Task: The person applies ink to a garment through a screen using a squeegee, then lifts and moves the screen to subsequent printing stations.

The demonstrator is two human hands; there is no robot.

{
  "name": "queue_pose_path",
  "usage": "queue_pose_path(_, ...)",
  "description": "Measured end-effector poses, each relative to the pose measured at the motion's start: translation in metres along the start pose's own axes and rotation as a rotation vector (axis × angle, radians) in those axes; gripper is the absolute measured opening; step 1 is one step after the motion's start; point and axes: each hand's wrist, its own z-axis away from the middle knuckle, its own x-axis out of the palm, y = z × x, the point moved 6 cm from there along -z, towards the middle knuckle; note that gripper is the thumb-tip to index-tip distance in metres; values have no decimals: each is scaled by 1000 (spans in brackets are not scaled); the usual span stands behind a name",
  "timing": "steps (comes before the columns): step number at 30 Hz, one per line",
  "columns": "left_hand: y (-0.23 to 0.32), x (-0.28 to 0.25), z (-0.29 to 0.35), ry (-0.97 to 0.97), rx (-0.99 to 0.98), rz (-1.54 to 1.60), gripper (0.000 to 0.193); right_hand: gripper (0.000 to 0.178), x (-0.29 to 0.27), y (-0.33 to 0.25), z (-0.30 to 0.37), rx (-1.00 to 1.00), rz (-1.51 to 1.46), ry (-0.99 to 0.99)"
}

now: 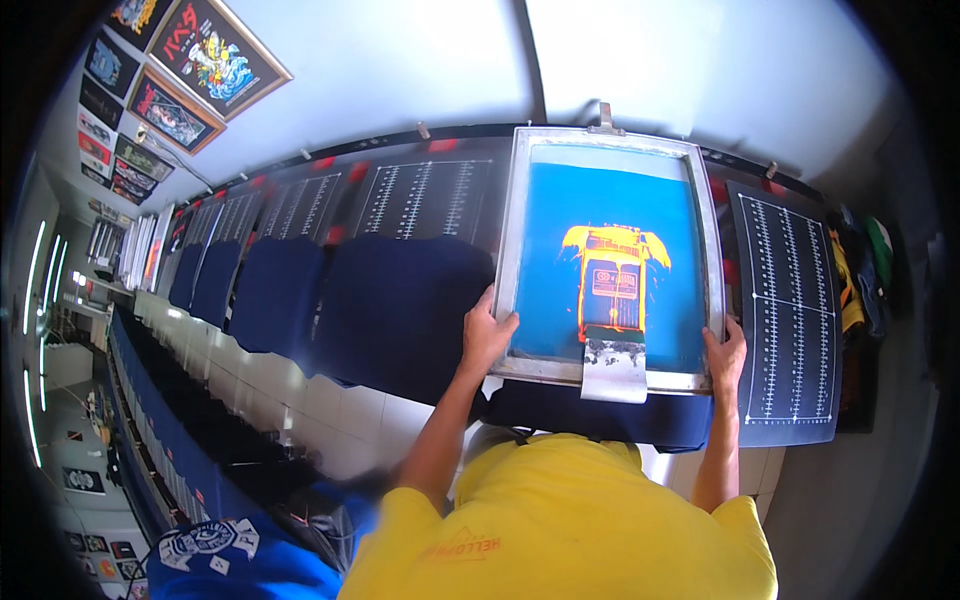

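Observation:
A screen printing frame (707, 270) with pale metal sides and a blue mesh is in front of me. My left hand (488, 335) grips its left side near the lower corner. My right hand (725, 355) holds the right side at about the same height. Yellow-orange ink (650, 245) is smeared on the middle of the mesh, over a rectangular design. A squeegee (614, 372) with a flat silver holder rests across the lower frame edge, its dark green blade toward the ink. Navy fabric (600, 415) shows below the frame; what lies directly beneath the mesh is hidden.
Left of the frame, a row of dark boards (425, 200) with white ruled markings carries navy garments (405, 290). Another marked board (790, 310) stands at right. A metal clamp (605, 118) sits at the frame's top. A person's blue shirt (250, 560) appears lower left.

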Motion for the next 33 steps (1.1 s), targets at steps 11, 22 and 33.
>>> queue_pose_path(11, -73, -157, -5, 63, -33, -30, 57, 55, 84, -143, 77, 17, -51, -1)
queue_pose_path(22, -198, -307, -34, 94, 19, -155, 54, 54, 214, -268, 144, 8, -103, -74)
queue_pose_path(33, -275, -350, -80, 68, 57, -267, 49, 54, 290, -294, 178, 35, -99, -32)
